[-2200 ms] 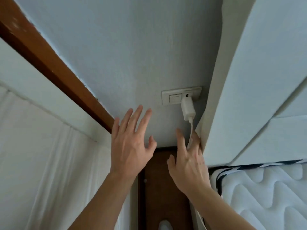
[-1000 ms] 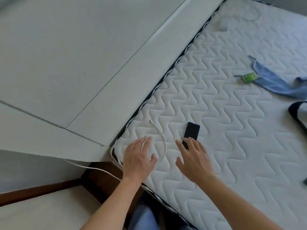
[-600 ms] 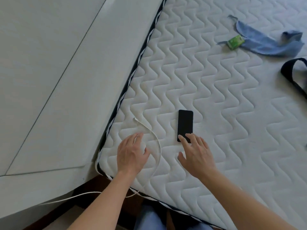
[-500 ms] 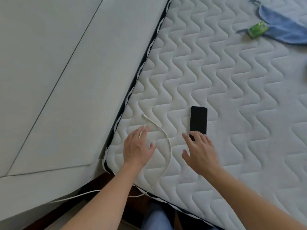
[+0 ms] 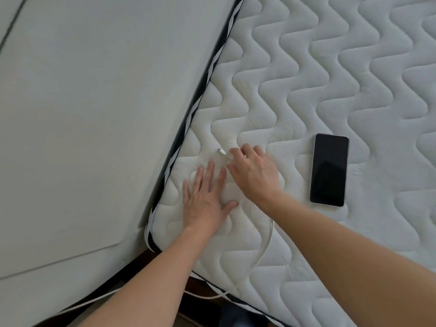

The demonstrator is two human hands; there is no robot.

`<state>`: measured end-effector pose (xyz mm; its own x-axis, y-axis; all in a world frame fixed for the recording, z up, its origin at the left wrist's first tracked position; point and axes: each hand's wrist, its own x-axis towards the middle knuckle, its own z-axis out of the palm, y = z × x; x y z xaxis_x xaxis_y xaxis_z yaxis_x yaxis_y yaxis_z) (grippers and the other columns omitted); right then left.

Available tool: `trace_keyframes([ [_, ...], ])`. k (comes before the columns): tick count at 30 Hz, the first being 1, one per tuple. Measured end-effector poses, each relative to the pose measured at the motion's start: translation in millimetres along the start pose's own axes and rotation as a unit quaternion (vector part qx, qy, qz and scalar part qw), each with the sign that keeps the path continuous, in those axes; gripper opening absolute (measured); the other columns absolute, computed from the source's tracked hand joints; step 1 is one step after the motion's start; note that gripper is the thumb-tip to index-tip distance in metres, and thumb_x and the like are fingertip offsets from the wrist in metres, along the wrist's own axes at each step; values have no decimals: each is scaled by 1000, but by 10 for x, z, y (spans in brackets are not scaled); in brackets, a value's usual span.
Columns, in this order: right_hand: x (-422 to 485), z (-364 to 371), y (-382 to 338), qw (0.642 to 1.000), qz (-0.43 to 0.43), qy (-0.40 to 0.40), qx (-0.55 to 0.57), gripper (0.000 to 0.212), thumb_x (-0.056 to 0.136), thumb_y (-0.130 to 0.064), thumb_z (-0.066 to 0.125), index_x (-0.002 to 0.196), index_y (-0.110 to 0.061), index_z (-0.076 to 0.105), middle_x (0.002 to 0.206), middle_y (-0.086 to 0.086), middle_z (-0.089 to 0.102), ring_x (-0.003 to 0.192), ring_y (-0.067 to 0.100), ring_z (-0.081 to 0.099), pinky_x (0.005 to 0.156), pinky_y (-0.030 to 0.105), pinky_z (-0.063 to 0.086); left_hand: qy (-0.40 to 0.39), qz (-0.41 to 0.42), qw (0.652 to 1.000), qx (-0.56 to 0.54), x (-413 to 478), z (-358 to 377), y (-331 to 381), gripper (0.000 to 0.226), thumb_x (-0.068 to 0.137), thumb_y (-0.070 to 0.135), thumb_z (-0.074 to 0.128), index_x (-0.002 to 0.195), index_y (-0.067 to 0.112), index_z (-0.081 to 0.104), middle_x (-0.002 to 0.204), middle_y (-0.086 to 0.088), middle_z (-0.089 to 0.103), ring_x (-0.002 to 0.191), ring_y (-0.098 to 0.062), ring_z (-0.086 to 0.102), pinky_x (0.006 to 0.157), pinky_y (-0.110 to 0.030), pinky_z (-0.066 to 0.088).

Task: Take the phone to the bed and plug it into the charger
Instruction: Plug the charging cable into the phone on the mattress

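Note:
A black phone (image 5: 329, 169) lies face up, screen dark, on the white quilted mattress (image 5: 330, 79). Left of it the white charger cable (image 5: 264, 249) runs up from the bed's corner, and its plug end (image 5: 221, 151) rests on the mattress near the headboard. My right hand (image 5: 256, 173) lies over the cable with curled fingers that pinch it just behind the plug. Pressed flat on the mattress beside it is my left hand (image 5: 205, 199), fingers spread, holding nothing. About a hand's width separates the phone from my right hand.
A pale padded headboard (image 5: 94, 114) fills the left side, meeting the mattress along a dark piped edge (image 5: 188, 121). Below the mattress corner a dark gap (image 5: 141, 263) shows where the cable drops away.
My right hand has left the phone and crossed to the left onto the cable's plug end. The left hand stays flat by the corner. The view has moved closer.

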<state>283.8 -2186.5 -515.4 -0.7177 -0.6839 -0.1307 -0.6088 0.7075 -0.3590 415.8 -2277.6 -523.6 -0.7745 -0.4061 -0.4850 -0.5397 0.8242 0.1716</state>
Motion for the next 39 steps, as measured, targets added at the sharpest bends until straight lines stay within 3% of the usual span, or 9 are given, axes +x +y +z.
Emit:
trace_keyframes([
  [7,101,141,-78,997,30,59,37,13,93,-18,62,84,-10,66,77,6,61,70,28,55,59,41,48,-7,-4,1000,-11,21,8,-11,86,91,68,46,156,43,-3,167,13,-17,154,-15,-17,124,-52,-7],
  [13,-338,-226,100,978,131,54,152,23,101,-24,49,110,-9,64,95,6,56,76,22,51,63,35,43,-1,-13,1000,-20,-15,-96,27,87,87,67,53,156,44,6,169,11,-9,155,-15,-9,125,-53,0],
  [17,-925,-538,522,962,194,80,174,24,102,-24,49,107,-8,66,94,3,53,73,17,50,65,29,44,39,-8,999,-14,-66,-120,171,86,84,54,63,156,38,20,170,5,6,156,-22,7,122,-59,13],
  [22,-1554,-700,1100,943,280,50,175,22,101,-25,50,99,-10,65,91,-2,51,72,19,51,66,28,38,48,195,980,6,-22,-92,926,79,83,45,66,153,36,31,168,1,20,154,-23,21,119,-62,17],
  [25,-1756,-651,1292,936,302,54,172,21,100,-28,52,97,-11,65,90,0,57,72,21,53,65,34,43,35,346,936,62,143,-83,1399,80,84,56,64,155,39,29,169,1,15,155,-22,16,122,-57,18],
  [28,-1835,-565,1415,934,304,65,173,21,98,-30,54,93,-12,64,86,0,59,70,21,55,65,41,50,14,432,890,148,375,-40,1678,81,87,64,56,156,41,22,170,0,10,156,-24,11,125,-52,15],
  [31,-1880,-482,1512,932,306,69,180,19,97,-30,56,88,-14,63,81,-2,57,69,19,53,63,41,50,15,459,872,173,587,10,1797,73,89,61,54,155,38,31,168,-2,18,155,-26,16,124,-50,19],
  [35,-1875,-393,1620,943,288,68,155,21,94,-28,58,81,-13,62,75,1,59,71,21,51,64,42,48,34,424,893,147,858,-40,1895,64,94,60,31,152,35,38,165,-5,28,153,-30,23,122,-50,26],
  [39,-1715,-369,1736,950,268,81,142,23,94,-26,58,77,-11,61,73,4,63,73,24,50,66,42,47,-2,378,916,137,1153,-175,2053,63,96,57,29,155,37,27,169,-3,12,156,-31,7,126,-46,15],
])
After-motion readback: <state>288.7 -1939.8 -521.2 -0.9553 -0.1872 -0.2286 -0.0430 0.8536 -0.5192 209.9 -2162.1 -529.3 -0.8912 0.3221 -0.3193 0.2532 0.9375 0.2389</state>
